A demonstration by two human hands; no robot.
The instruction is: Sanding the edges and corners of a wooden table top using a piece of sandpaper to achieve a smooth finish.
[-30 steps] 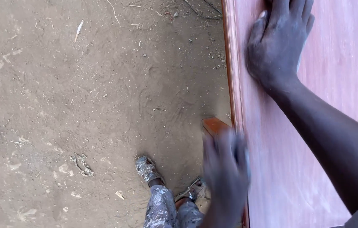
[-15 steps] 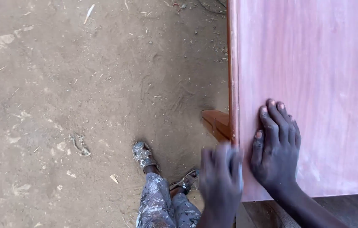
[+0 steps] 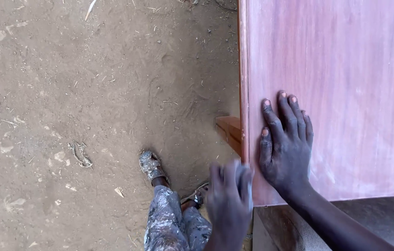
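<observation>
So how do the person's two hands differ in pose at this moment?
The right hand lies flat, fingers spread, on the reddish wooden panel; the left hand sits at the panel's near corner edge. The right hand is sharp, the left hand motion-blurred. Both are bare and dusty.

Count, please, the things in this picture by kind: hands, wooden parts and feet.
Hands: 2, the right hand flat on the panel, the left hand blurred at its near corner.
Wooden parts: 2, the reddish panel and the wooden block under its edge.
Feet in sandals: 2, one foot and the other foot.
Total: 6.
</observation>
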